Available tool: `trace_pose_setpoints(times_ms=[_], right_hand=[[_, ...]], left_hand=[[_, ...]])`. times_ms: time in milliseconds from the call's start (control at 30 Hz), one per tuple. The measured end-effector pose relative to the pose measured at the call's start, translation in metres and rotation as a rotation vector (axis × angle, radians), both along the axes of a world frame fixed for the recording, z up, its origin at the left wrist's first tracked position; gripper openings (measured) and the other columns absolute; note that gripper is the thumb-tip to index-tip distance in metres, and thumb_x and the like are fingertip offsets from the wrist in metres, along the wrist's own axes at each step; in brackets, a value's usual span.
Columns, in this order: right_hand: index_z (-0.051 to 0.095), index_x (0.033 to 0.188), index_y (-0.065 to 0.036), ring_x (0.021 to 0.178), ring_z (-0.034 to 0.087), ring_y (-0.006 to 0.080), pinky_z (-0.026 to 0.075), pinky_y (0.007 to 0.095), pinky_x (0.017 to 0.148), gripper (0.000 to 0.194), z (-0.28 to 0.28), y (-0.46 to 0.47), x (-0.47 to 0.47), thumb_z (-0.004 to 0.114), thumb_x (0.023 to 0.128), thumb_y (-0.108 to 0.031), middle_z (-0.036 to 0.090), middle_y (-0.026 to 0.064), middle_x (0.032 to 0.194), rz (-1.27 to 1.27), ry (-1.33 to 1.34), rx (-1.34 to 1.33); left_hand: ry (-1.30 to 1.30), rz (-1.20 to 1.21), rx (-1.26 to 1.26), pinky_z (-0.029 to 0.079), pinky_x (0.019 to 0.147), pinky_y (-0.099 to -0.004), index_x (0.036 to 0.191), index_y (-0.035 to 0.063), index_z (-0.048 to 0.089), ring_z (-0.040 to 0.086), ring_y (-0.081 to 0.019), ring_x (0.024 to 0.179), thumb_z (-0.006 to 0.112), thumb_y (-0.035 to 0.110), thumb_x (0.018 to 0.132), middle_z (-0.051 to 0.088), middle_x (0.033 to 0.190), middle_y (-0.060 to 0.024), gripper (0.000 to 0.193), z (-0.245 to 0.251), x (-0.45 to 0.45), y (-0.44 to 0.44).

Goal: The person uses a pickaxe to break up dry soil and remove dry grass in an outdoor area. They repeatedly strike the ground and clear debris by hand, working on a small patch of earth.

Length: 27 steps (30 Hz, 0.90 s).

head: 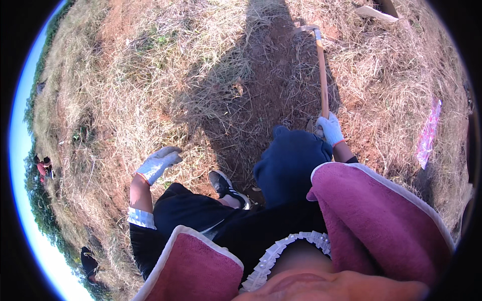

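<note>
My right hand (330, 129), in a white knit glove with a red-edged cuff, is closed round the lower end of a long wooden handle. The handle belongs to a hand tool (322, 71), a sickle or hoe, whose curved metal head (307, 28) lies over dry grass and soil at the top of the view. My left hand (160, 162), gloved alike, is held over the grass at the left with its fingers apart and nothing visible in it. A dark blue bundled cloth or garment (292, 165) is beside my right wrist and hides part of the ground.
Dry cut grass (211, 71) covers reddish soil. A pink and clear plastic wrapper (429, 133) lies at the right, a pale flat piece (376, 13) at the top right. My black sneaker (226, 188) is below. Other people (43, 167) are far off at the left.
</note>
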State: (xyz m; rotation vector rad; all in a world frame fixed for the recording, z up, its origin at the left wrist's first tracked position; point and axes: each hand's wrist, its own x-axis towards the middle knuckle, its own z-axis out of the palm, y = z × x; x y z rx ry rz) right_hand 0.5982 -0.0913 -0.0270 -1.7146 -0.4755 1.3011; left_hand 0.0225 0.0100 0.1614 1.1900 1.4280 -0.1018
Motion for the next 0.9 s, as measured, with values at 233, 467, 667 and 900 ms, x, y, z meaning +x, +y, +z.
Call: trace_pose_setpoints(times_ms=[233,467,667,900], right_hand=[[0.049,0.089,-0.01,0.047,0.05,0.0137,0.046,0.0331,0.045,0.013,0.008,0.123,-0.023,0.062,0.091,-0.008,0.05,0.0015,0.066,-0.147,0.143,0.138],[0.05,0.084,-0.012,0.045,0.047,0.01,0.041,0.0305,0.044,0.015,0.005,0.099,-0.035,0.063,0.091,-0.009,0.051,-0.0004,0.065,0.114,0.54,-0.082],[0.05,0.082,-0.009,0.044,0.049,0.0105,0.042,0.0297,0.043,0.014,0.022,0.14,-0.026,0.062,0.09,-0.009,0.051,0.0002,0.063,0.188,0.357,-0.152],[0.05,0.08,-0.011,0.044,0.047,0.0093,0.04,0.03,0.042,0.016,0.064,0.108,-0.032,0.062,0.091,-0.008,0.05,-0.001,0.063,0.111,0.368,-0.322]], left_hand=[[-0.041,0.009,0.03,0.05,0.104,-0.0327,0.142,0.0053,0.062,0.067,-0.0199,0.117,0.06,0.035,0.103,0.073,0.125,-0.0111,0.049,0.008,0.006,-0.002],[0.03,-0.005,0.025,0.05,0.104,-0.032,0.142,0.0059,0.063,0.067,-0.0192,0.119,0.061,0.035,0.1,0.074,0.123,-0.01,0.05,0.012,0.006,-0.004],[-0.003,-0.009,0.033,0.049,0.106,-0.0318,0.14,0.0028,0.063,0.067,-0.0211,0.12,0.063,0.033,0.101,0.072,0.126,-0.0132,0.05,0.012,0.011,-0.002],[-0.066,-0.199,0.32,0.051,0.104,-0.0348,0.138,0.0075,0.065,0.067,-0.0232,0.118,0.064,0.036,0.103,0.071,0.127,-0.0128,0.045,0.042,0.025,-0.02]])
